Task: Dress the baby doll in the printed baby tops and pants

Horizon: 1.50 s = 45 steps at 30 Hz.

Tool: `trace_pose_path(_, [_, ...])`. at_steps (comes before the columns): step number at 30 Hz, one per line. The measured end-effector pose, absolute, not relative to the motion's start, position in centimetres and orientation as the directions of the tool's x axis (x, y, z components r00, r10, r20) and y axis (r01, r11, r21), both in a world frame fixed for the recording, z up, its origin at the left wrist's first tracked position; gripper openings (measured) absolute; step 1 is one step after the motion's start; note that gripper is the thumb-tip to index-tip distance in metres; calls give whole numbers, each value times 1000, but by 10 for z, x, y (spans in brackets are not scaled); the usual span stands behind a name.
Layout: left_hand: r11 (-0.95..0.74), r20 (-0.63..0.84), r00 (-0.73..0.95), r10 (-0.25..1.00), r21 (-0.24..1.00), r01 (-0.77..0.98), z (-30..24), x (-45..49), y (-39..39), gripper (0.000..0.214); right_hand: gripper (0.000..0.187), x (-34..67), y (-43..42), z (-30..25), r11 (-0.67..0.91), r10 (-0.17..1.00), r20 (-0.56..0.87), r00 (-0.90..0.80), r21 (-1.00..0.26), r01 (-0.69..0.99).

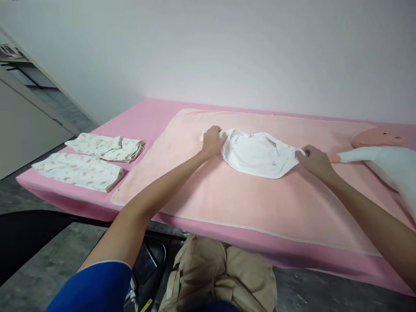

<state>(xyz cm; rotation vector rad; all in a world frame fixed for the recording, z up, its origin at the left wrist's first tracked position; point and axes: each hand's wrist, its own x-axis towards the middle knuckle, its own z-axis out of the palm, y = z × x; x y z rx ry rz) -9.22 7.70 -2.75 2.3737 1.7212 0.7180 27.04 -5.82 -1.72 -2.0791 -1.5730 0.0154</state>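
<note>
A small white baby shirt [251, 154] is spread between my hands over the peach blanket [221, 199], its neckline with a little label facing the wall. My left hand [213, 141] is closed on the shirt's left sleeve. At the other side, my right hand [313, 160] pinches the end of the right sleeve between thumb and fingers. To the right of that hand lies a baby doll [386, 162] in white clothing, partly cut off by the frame edge; its hand is close to my wrist.
Folded printed baby clothes, one piece with grey-green marks [104, 146] and one with pink marks [78, 171], lie at the left of the pink-covered table [130, 117]. A pale wall [227, 52] stands behind. Below the front edge is a dark chair [35, 234].
</note>
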Motion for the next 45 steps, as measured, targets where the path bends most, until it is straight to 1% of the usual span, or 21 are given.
trace_pose_path(2, [-576, 468, 417, 779, 273, 770, -23, -68, 57, 31, 19, 232, -59, -6, -103, 840, 452, 300, -410, 906])
trace_pose_path(3, [-682, 468, 546, 695, 188, 707, -24, -60, 44, 29, 20, 213, -61, -5, -19, 811, 538, 232, -371, 928])
trace_pose_path(5, [-820, 374, 756, 537, 22, 571, -31, -56, 19, 36, 24, 182, -70, -14, 251, 845, 529, -78, -265, 931])
trace_pose_path(7, [-824, 306, 789, 532, -24, 565, -43, -71, 3, 49, 26, 172, -84, -37, 379, 864, 417, -281, -174, 909])
trace_pose_path(8, [-785, 295, 749, 593, 7, 619, -49, -83, 0, 52, 30, 176, -90, -50, 377, 876, 386, -288, -178, 909])
trace_pose_path(11, [-622, 267, 574, 774, 154, 768, -64, -122, 4, 45, 38, 206, -103, -80, 219, 914, 395, -95, -282, 934])
trace_pose_path(14, [-581, 223, 538, 813, 249, 775, -65, -141, 13, 35, 34, 227, -105, -79, 96, 948, 316, 28, -369, 924])
trace_pose_path(17, [-599, 161, 577, 800, 247, 762, -56, -137, 10, 32, 32, 220, -110, -54, 52, 976, 213, 45, -428, 902])
trace_pose_path(21, [-644, 110, 635, 764, 180, 744, -27, -139, -24, 28, 33, 196, -147, -13, 66, 972, 231, 44, -447, 892])
trace_pose_path(23, [-682, 77, 679, 730, 146, 716, -9, -152, -55, 27, 35, 189, -178, 0, 94, 978, 210, -4, -421, 902])
trace_pose_path(25, [-714, -30, 723, 690, 133, 687, 10, -170, -90, 24, 38, 188, -212, 4, 149, 986, 123, -109, -394, 907])
trace_pose_path(27, [-719, -163, 742, 650, 183, 670, 27, -188, -121, 19, 44, 191, -244, 2, 221, 973, 30, -229, -408, 886])
trace_pose_path(30, [-725, -261, 788, 558, 308, 616, 42, -205, -144, 23, 54, 201, -268, -3, 311, 941, 17, -339, -440, 842])
trace_pose_path(32, [-735, -228, 818, 527, 361, 574, 43, -204, -136, 38, 56, 204, -262, -1, 313, 941, 22, -339, -445, 839])
trace_pose_path(34, [-737, -104, 806, 583, 350, 578, 38, -191, -110, 48, 47, 202, -237, 4, 280, 953, 28, -300, -450, 848])
trace_pose_path(35, [-733, -7, 776, 631, 324, 598, 32, -179, -91, 52, 42, 199, -219, 6, 273, 960, 75, -268, -444, 853])
trace_pose_path(37, [-717, 152, 703, 694, 229, 658, 20, -151, -50, 53, 44, 189, -178, 8, 270, 962, 153, -228, -378, 885])
trace_pose_path(38, [-713, 143, 700, 700, 186, 676, 14, -136, -29, 53, 45, 184, -157, 7, 249, 967, 140, -213, -345, 905])
trace_pose_path(40, [-656, -46, 666, 744, 140, 742, 4, -109, 6, 60, 45, 174, -120, 4, 119, 992, 2, -124, -298, 947])
trace_pose_path(42, [-573, -251, 585, 772, 125, 810, 1, -92, 30, 64, 48, 168, -95, 3, -6, 992, -121, -32, -302, 953])
trace_pose_path(45, [-539, -350, 553, 756, 148, 829, 10, -90, 42, 56, 50, 170, -85, 10, -42, 985, -174, -20, -343, 938])
